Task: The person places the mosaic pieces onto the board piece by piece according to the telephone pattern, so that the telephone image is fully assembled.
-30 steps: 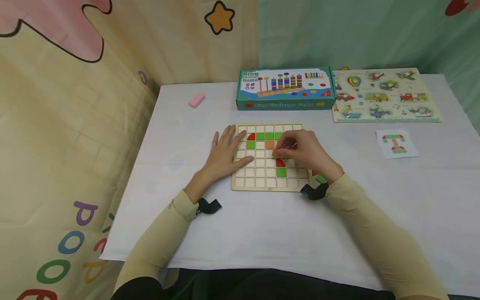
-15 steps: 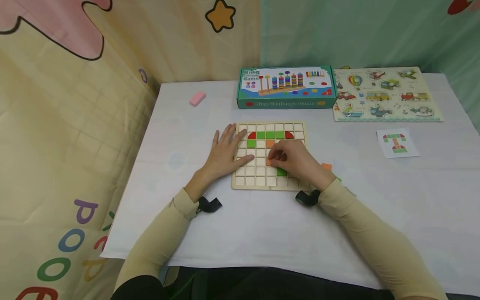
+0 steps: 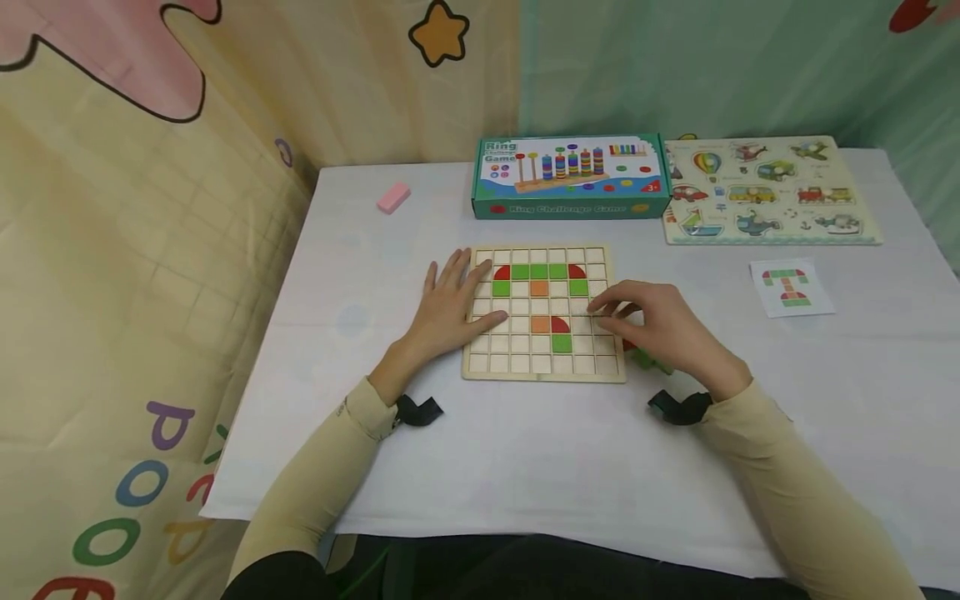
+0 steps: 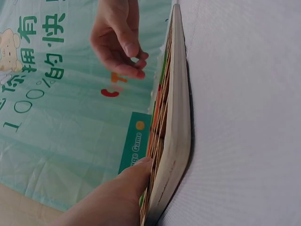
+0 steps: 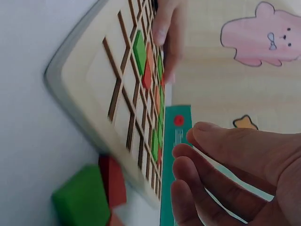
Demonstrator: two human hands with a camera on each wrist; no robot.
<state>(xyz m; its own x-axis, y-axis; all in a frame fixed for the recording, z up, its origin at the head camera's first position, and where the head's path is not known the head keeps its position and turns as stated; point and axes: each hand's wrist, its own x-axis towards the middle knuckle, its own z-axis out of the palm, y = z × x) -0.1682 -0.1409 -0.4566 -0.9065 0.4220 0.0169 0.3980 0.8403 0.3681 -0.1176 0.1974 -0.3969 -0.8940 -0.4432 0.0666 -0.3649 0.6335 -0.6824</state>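
Note:
A wooden grid board (image 3: 543, 377) lies on the white table, with green, red and orange tiles in some cells. My left hand (image 3: 444, 310) rests on its left side, fingers spread and thumb reaching over the cells. My right hand (image 3: 663, 321) hovers at the board's right edge, fingers loosely curled with nothing between them. An orange tile (image 3: 540, 325) sits in a lower cell beside a red quarter-round tile (image 3: 558, 325), above a green tile (image 3: 561, 343). Loose green blocks (image 5: 83, 197) and a red block (image 5: 112, 181) lie by the board's right edge, partly hidden by my right hand in the head view.
A small card (image 3: 793, 287) printed with a coloured tile pattern lies to the right. Behind the board stand a green ring game box (image 3: 572, 208) and a picture puzzle board (image 3: 772, 217). A pink block (image 3: 393, 198) lies at the back left.
My right hand has set the orange tile into a lower cell, let go of it and moved right to the board's edge. The left hand has stayed in place.

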